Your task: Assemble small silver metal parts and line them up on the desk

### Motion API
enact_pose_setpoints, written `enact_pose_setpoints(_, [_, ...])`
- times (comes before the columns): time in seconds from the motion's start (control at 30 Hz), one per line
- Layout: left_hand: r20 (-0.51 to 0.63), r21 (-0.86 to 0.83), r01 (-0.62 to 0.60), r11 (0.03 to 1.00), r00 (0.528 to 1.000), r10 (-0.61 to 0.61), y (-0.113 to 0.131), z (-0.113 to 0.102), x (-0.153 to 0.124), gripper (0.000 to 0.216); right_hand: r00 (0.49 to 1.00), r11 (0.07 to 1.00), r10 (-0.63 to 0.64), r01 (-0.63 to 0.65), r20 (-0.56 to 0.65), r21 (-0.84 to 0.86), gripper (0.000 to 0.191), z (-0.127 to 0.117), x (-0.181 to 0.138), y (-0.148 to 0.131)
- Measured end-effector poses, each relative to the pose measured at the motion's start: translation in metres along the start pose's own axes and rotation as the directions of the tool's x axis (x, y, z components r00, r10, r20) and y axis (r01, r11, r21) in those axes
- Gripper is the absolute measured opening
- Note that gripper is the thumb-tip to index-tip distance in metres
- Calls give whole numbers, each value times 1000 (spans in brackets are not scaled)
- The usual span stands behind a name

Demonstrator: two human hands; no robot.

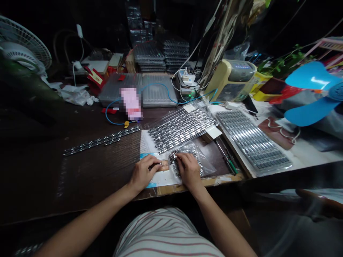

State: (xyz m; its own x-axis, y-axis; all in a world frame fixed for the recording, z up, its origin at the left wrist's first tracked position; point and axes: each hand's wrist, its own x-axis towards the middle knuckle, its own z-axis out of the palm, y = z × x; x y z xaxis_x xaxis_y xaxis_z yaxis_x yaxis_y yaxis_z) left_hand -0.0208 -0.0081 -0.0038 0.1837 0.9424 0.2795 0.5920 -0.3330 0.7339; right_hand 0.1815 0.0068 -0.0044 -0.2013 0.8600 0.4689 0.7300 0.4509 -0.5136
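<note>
My left hand (144, 172) is closed in a pinch, thumb and forefinger meeting at a small wooden block (164, 165) on a white sheet. A tiny dark piece shows at its fingertips, too small to name. My right hand (190, 170) has its fingers curled together at a heap of small shiny metal parts (173, 157) on clear plastic; whatever is between those fingertips is hidden. Just beyond both hands, rows of metal strips with square fittings (184, 126) lie slanted on the table. A few more linked metal strips (102, 140) lie to the left.
A plastic tray of metal parts (250, 141) lies on the right, beside a green-handled tool (230, 166). A blue-bladed fan (312, 94) stands far right, a white fan (24, 44) far left. Behind are a cream machine (232, 80), stacked clear trays (175, 53) and a blue cable (167, 91).
</note>
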Motion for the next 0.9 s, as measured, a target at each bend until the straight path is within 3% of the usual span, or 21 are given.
enact_pose_setpoints(0.1, [-67,-46,35,998,997,-38,0,-1,1,11,997,998,-37,32,72,58,13,1,2,-12])
enact_pose_setpoints(0.2, [-93,-38,53,998,994,-56,2,-2,2,11,986,999,-53,52,160,8,12,9,5,-26])
enact_pose_setpoints(0.4, [-91,-46,73,996,993,-76,2,-3,3,10,985,995,-67,79,160,-65,8,20,5,-31])
enact_pose_setpoints(0.7, [-86,-73,115,991,989,-121,1,-7,7,10,981,992,-92,104,169,-66,12,19,3,-28])
enact_pose_setpoints(0.9, [16,6,0,1000,1000,-1,11,-2,14,11,993,981,-10,32,119,-189,20,1,8,-5])
